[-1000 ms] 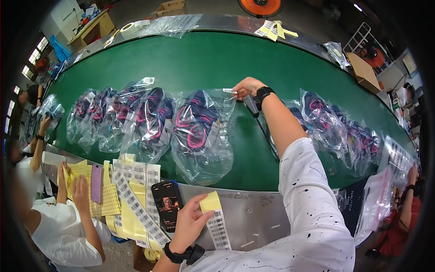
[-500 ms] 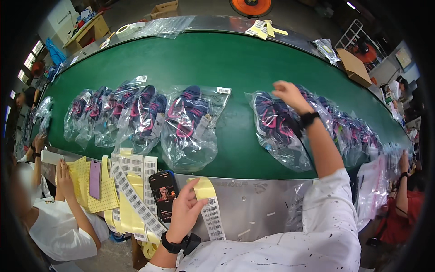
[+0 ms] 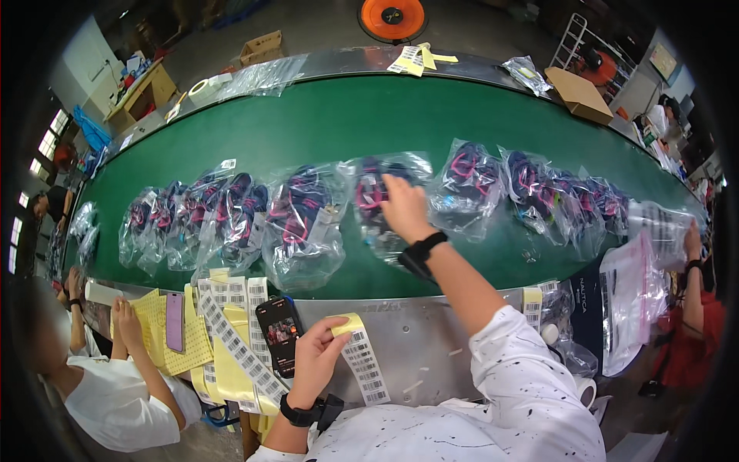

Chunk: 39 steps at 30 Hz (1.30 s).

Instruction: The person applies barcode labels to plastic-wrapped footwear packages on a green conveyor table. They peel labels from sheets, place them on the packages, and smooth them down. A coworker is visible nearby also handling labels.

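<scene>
My left hand [image 3: 317,360], low in the middle, is closed on the yellow top end of a barcode label strip [image 3: 365,368], whose printed length hangs over the metal edge. Out over the green belt, my right hand [image 3: 406,206] is closed on a clear-bagged pair of navy and pink shoes [image 3: 371,202]; its fingertips are partly hidden. Left of it lies another bagged pair [image 3: 299,212]. On the other side rests one more bagged pair [image 3: 469,177], apart from my hand. Beside my left hand is a black phone [image 3: 279,336] with its screen lit.
More bagged shoes lie along the green belt [image 3: 308,119] on both sides. Label sheets [image 3: 231,346] and a purple phone [image 3: 175,322] cover the metal ledge at left. Plastic bags [image 3: 627,296] lie at right. A co-worker in white [image 3: 127,408] sits at left; another person's red sleeve [image 3: 693,339] shows at right.
My right hand has moved left and down onto a bagged pair, which has shifted left along the belt. My left hand still holds the label strip. The whole view has shifted slightly.
</scene>
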Tool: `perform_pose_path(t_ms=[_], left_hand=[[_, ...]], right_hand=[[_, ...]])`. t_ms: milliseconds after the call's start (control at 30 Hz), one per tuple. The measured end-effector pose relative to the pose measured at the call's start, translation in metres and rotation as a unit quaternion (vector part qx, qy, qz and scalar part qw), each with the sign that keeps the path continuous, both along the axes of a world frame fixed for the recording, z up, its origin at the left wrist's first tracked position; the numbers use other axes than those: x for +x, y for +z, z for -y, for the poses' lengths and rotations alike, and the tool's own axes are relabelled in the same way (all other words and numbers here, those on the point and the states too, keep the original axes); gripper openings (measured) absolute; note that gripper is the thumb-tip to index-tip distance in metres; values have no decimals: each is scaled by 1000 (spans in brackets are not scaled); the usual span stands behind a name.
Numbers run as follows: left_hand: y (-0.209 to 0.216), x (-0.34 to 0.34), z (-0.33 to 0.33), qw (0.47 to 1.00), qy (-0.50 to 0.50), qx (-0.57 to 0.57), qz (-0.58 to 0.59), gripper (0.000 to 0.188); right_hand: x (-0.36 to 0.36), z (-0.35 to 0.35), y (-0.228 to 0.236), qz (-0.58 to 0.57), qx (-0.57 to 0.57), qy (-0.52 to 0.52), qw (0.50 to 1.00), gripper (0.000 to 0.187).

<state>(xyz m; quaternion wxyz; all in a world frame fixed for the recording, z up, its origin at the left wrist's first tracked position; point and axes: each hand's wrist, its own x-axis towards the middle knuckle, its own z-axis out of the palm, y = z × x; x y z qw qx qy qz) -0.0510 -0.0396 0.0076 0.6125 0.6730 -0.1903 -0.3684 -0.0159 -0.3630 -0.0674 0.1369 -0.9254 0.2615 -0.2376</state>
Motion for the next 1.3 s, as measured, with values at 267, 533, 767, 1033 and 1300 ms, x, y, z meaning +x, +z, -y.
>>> perform_pose_path(t_ms=[267,533,767,1033,1300], left_hand=[[12,1,0,999,29,0,29,30],[24,-1,1,999,31,-19,24,22],[18,0,-1,998,34,-45,-3,21],[9,4,4,1000,3,-3,-17,28],[5,10,7,999,4,11,-30,34]], right_hand=[[-8,-46,37,153,-79,119,978,45],[-104,-134,84,113,420,307,846,11],[-117,-149,78,138,364,258,884,8],[-116,-152,67,153,219,289,919,11],[-117,-158,71,126,269,284,912,15]])
